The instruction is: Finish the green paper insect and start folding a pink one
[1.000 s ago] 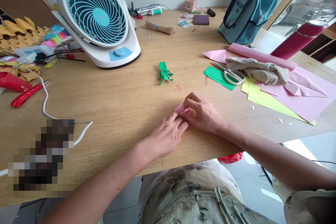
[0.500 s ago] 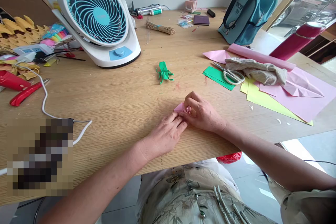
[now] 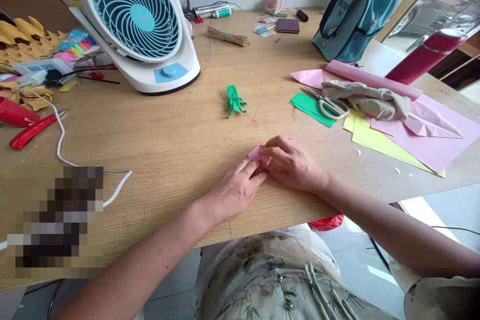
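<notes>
A small piece of folded pink paper (image 3: 256,152) lies on the table close to me, between my two hands. With its fingertips, my left hand (image 3: 235,186) grips the lower left side of the paper against the wood. My right hand (image 3: 294,164) is closed on the paper's right side, thumb and fingers bent together there. Part of the paper, with its folds, is hidden beneath the fingers. Just beyond the hands stands a green folded-paper insect (image 3: 234,101) with thin legs.
Scissors (image 3: 333,108) lie over green paper (image 3: 308,107) at the right. Beside them are a crumpled grey cloth (image 3: 369,100), yellow paper (image 3: 390,147) and pink sheets (image 3: 437,152). A fan (image 3: 170,72) stands back left; a red cutter (image 3: 35,131) and white cable (image 3: 62,135) lie left.
My right hand's fingers have shifted slightly and flattened over the pink paper, covering its right part differently. My left hand stays almost in place. The view has moved a little.
</notes>
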### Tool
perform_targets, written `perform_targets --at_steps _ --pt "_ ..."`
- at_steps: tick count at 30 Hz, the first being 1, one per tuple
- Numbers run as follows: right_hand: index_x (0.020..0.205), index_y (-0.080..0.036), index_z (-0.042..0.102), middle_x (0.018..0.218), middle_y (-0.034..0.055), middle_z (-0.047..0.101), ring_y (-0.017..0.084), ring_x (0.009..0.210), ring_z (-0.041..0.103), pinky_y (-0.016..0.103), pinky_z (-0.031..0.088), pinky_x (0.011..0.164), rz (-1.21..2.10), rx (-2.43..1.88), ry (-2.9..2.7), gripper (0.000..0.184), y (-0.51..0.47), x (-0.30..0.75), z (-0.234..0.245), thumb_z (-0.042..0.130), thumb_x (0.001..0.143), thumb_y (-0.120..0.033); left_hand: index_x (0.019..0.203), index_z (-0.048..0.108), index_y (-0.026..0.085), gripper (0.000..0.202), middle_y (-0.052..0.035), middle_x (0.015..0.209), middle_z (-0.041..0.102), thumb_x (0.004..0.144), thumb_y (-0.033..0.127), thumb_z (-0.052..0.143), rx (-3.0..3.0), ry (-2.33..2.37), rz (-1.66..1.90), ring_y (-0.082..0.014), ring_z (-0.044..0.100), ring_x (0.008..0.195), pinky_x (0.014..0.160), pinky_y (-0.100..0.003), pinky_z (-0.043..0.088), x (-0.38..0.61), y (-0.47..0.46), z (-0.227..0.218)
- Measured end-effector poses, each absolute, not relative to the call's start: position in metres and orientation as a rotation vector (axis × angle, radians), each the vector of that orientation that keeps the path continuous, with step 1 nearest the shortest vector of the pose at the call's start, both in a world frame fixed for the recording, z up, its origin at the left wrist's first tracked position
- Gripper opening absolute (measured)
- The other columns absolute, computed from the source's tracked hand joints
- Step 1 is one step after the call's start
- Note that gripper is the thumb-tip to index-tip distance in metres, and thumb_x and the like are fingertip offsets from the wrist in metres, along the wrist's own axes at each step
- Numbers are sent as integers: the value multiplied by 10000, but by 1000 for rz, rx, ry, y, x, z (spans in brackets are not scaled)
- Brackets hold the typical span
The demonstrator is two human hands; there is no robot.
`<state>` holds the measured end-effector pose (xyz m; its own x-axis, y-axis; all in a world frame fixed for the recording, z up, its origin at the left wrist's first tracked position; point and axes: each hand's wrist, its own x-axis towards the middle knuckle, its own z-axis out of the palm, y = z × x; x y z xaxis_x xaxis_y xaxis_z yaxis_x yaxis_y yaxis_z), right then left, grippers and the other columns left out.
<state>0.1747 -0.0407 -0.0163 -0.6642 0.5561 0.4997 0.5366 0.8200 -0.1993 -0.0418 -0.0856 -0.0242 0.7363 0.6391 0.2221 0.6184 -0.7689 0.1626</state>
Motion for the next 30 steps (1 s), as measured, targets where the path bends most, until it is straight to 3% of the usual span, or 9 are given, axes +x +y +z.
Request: perform_targets --at_steps 10,16,21,26,30 --pt "1253 -168 594 1160 141 659 222 995 663 368 582 848 65 -741 -2451 315 -42 175 -20 512 953 -117 1308 555 157 363 -153 1333 555 959 130 457 2826 1006 470 -290 540 1247 1032 -464 529 -41 -84 -24" --pt "1395 -106 463 1165 182 662 262 1054 671 401 609 875 -23 -799 -2447 443 -47 173 -27 495 954 -128 1210 609 141 292 -172 1333 558 953 139 470 2822 1013 436 -300 546 1244 1033 -472 521 -42 -85 -22" --pt "1415 -111 450 1144 162 720 236 993 714 480 555 1012 -22 -788 -2459 441 -45 173 -31 461 974 -124 1279 582 160 352 -147 1295 583 944 131 480 2822 990 462 -285 553 1233 1039 -468 522 -43 -84 -26" --pt "1389 -140 463 1050 119 755 217 966 726 490 551 994 35 -803 -2437 429 -47 172 -27 449 962 -100 1238 601 150 321 -148 1258 593 944 127 475 2823 980 472 -289 548 1251 1062 -472 510 -43 -84 -24" --pt "1271 -163 499 1026 103 752 200 942 725 461 547 991 107 -798 -2422 313 -50 171 -27 455 966 -105 1204 613 144 294 -152 1295 580 942 119 484 2832 964 512 -291 513 1304 1077 -469 508 -42 -84 -22"
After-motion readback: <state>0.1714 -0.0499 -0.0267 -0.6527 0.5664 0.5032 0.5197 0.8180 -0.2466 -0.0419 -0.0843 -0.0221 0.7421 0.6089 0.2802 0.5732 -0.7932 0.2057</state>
